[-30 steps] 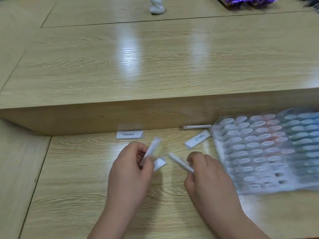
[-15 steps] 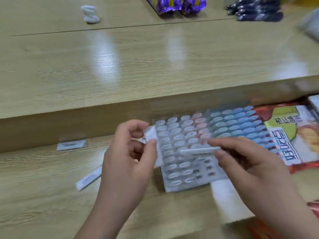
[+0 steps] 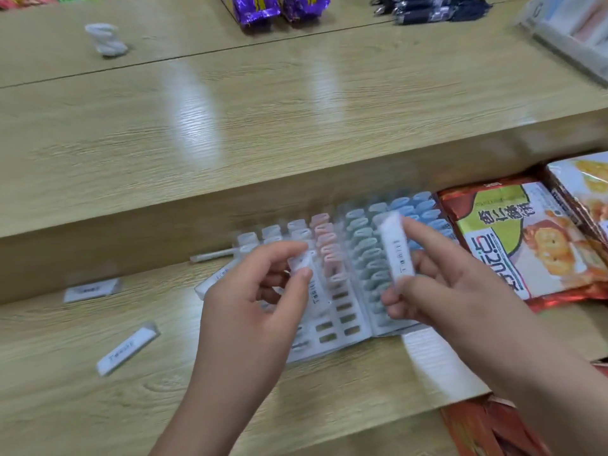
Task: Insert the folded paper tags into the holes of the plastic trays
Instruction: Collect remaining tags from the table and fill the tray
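Observation:
A clear plastic tray [image 3: 342, 324] with rows of white, pink, green and blue clips lies on the lower wooden shelf, several holes near its front edge bare. My left hand [image 3: 250, 311] hovers over the tray's left part and pinches a folded white paper tag [image 3: 307, 274] between thumb and forefinger. My right hand [image 3: 454, 297] is over the tray's right part and pinches another folded tag [image 3: 396, 251], held upright with print facing me. More folded tags lie loose on the shelf: one [image 3: 126, 348] at the left front, one [image 3: 90, 289] by the back wall.
A raised wooden counter [image 3: 296, 126] runs behind the shelf. Snack bags [image 3: 526, 245] lie right of the tray. Purple packets [image 3: 276, 8], dark pens [image 3: 431, 9] and a crumpled white wad [image 3: 107, 39] sit at the far back. A white rolled tag [image 3: 212, 256] lies behind the tray.
The view has swung right, bringing tray and snack bags toward the middle. Both hands moved from the bare shelf to above the tray. My right hand turned its tag from level to upright.

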The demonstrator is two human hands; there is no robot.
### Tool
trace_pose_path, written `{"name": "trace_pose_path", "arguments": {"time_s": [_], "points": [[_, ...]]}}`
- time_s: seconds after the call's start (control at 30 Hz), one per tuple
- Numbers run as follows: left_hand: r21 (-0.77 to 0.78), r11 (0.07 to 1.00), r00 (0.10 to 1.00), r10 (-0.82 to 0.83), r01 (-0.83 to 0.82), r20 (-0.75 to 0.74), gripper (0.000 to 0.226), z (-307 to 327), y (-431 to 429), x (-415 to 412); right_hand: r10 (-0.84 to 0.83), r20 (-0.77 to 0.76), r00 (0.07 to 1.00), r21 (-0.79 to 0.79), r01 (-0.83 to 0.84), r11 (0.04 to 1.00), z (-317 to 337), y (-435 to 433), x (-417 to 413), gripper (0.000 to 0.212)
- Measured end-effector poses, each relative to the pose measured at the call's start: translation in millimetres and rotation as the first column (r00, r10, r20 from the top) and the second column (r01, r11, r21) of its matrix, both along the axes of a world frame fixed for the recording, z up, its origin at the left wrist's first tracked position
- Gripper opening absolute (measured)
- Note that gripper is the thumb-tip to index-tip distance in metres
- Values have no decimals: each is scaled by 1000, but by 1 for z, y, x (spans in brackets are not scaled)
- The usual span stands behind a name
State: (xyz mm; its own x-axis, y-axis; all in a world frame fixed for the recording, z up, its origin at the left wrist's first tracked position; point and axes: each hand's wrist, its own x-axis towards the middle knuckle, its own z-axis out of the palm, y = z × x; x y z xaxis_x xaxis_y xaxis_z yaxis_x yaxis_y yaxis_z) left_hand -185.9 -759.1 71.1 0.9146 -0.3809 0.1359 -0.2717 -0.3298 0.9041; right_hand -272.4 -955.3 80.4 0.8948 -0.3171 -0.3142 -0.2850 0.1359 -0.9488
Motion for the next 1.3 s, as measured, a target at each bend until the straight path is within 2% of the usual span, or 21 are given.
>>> {"name": "trace_pose_path", "arguments": {"time_s": [0.07, 0.13, 0.17, 0.23, 0.33, 0.43, 0.5, 0.53, 0.6, 0.7, 0.8, 0.9, 1.03, 1.17, 1.3], "points": [[22, 1000, 1000, 10, -11, 19, 19, -1, -1, -2, 55, 22, 998, 30, -55, 998, 1, 1, 5, 50], [29, 999, 1000, 17, -18, 9, 18, -3, 0, -4, 23, 22, 1000, 75, -24, 997, 2, 5, 10, 39], [38, 999, 1000, 14, -15, 11, 17, -5, 1, -6, 14, 17, 1000, 53, -14, 999, 2, 9, 12, 31], [79, 997, 1000, 5, -7, 22, 18, -8, 4, -8, 21, 24, 999, -88, -19, 996, 1, 13, 15, 16], [156, 988, 999, 8, -15, 44, 17, -14, 9, -13, 58, 114, 992, -248, -28, 968, -1, 18, 15, 23], [180, 983, 998, 29, -40, 63, 13, -16, 11, -17, 44, 161, 986, -257, -1, 966, -3, 18, 15, 20], [157, 987, 998, 19, -29, 65, 10, -16, 10, -19, 49, 142, 989, -284, -7, 959, -6, 15, 16, 8], [148, 989, 998, 7, -18, 70, 8, -17, 9, -19, 69, 130, 989, -325, -23, 945, -8, 13, 16, 7], [157, 988, 996, -10, -5, 92, 10, -19, 9, -22, 137, 121, 983, -424, -74, 903, -10, 12, 15, 19], [206, 978, 986, -21, -13, 163, 13, -23, 10, -26, 215, 85, 973, -619, -118, 776, -15, 13, 13, 35], [221, 975, 975, -25, -24, 220, 15, -27, 14, -28, 249, 113, 962, -760, -78, 645, -21, 16, 10, 27], [208, 978, 965, -26, -30, 262, 15, -31, 18, -28, 265, 169, 949, -781, -36, 624, -24, 20, 9, 14], [216, 976, 934, -72, -6, 349, 16, -37, 18, -30, 313, 180, 932, -795, -50, 605, -29, 21, 9, 17], [304, 952, 858, -140, -20, 494, 14, -40, 17, -33, 332, 184, 925, -816, -44, 576, -32, 24, 8, 15], [371, 928, 764, -209, -42, 611, 6, -41, 18, -33, 375, 185, 908, -875, -21, 483, -36, 27, 8, 13]]}}
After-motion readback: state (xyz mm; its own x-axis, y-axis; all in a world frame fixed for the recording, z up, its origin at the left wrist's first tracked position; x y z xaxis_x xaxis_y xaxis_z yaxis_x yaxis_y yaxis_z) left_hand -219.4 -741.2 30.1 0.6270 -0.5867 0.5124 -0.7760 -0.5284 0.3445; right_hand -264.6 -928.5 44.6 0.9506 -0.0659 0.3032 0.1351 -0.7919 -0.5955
